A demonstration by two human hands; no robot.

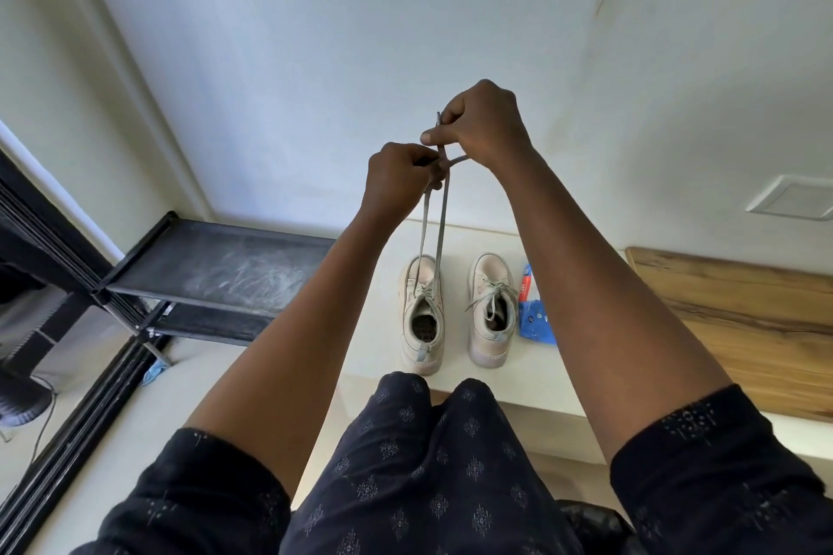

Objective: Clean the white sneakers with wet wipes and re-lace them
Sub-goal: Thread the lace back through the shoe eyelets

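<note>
1. Wet wipes pack (pixel 534 320): a blue soft pack lying on the white ledge (pixel 453 248), just beside the outer side of the right sneaker. It carries small white print, too small to read.
2. Red and blue item (pixel 526 282): lies at the far end of the wipes pack. Its label is illegible and its kind cannot be told.
3. Left hand (pixel 399 183): raised high above the ledge with fingers curled into a loose fist, pinching one strand of the grey lace (pixel 441 221).
4. Right hand (pixel 484 122): raised slightly higher and just beside the left hand. Thumb and forefinger pinch the other strand, and the lace tip stands up above the knuckles.
5. Lace: the two strands cross between the hands, then hang almost straight down, close together, to the top of the left sneaker.
6. Left sneaker (pixel 421 320): off-white, standing upright on the ledge with its toe towards the wall and its opening facing up.
7. Right sneaker (pixel 491 315): its match, standing parallel and near but not touching. It is laced, with loose ends lying across the tongue.
8. Shoe rack (pixel 216 266): black with dusty shelves, standing left of the ledge.
9. Wooden board (pixel 743 320): lies to the right of the wipes pack.
10. Sleeves (pixel 712 464): dark fabric with a small pale pattern, ending above the forearms.
</note>
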